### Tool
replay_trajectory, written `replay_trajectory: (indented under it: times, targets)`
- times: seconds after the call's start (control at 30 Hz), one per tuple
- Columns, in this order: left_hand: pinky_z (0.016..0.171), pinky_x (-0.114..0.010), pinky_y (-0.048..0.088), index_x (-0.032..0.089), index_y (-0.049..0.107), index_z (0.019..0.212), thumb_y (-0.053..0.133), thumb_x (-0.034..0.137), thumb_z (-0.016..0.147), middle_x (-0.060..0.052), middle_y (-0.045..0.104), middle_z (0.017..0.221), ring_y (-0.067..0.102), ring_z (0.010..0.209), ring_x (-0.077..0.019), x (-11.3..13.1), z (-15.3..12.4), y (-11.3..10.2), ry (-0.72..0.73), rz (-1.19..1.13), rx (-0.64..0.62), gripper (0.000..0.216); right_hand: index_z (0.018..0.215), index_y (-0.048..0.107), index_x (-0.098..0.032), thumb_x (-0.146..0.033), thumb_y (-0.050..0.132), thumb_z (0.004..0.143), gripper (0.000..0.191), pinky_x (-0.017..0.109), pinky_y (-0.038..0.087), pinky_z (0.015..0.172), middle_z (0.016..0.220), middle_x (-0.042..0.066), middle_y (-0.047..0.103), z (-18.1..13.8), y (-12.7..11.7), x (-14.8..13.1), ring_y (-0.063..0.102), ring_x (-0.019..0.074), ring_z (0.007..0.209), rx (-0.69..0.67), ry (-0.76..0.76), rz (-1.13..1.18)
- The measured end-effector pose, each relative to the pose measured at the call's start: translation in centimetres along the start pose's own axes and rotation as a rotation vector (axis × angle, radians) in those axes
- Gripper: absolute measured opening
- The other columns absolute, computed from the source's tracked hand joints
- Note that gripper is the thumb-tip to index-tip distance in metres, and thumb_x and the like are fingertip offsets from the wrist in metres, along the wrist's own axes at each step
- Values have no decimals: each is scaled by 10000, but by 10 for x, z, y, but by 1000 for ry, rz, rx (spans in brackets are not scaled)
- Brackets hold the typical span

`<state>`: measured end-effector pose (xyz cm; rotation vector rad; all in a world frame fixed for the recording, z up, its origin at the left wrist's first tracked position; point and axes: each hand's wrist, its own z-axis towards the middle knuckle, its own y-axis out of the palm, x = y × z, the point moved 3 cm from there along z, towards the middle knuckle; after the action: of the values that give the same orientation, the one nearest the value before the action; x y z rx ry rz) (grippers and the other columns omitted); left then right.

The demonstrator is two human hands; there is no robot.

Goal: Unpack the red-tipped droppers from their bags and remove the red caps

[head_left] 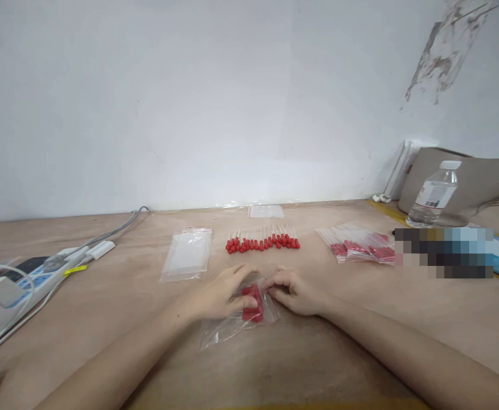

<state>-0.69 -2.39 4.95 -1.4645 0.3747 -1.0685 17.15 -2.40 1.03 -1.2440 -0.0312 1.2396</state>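
bag (232, 329) lay between your left hand (221, 296) and right hand (294, 293), both gripping it; one bag, one stick row (262, 243) beyond.

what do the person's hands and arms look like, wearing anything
The left hand and right hand are bare: no gloves, and no ring, watch or bracelet shows. The left forearm and right forearm are uncovered, with no sleeve in view.

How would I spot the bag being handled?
On the wooden table under the white wall, near the front middle, lies a clear plastic bag of red-tipped sticks. Unlike the empty clear bags behind, it is held by the left hand and right hand.
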Motion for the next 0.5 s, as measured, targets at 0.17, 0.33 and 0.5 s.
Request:
replay_trajectory:
  times: [0.17,0.33,0.5]
  targets:
    - [947,-400,367,226,214,1331,573,444,741,-105,359,1325,394,1172,-265,-6,-24,18,-128,-79,6,725,934,642,-210,-231,490,784,215,261,406,675,744,14,624,6,9,3,529,142,720,41,144,41]
    - [936,-379,382,224,313,1260,573,395,756,-79,455,1242,441,1125,-232,-17,-23,33,-128,-143,175,592,905,625,-207,-268,530,773,174,285,388,736,823,19,608,9,8,-1,518,147,772,18,162,-29]
    - [926,-375,382,229,355,1223,568,389,766,-71,478,1207,454,1102,-227,-15,-17,32,-97,-133,220,529,914,566,-187,-313,613,715,240,270,412,736,892,18,607,5,8,4,533,142,812,80,176,199]
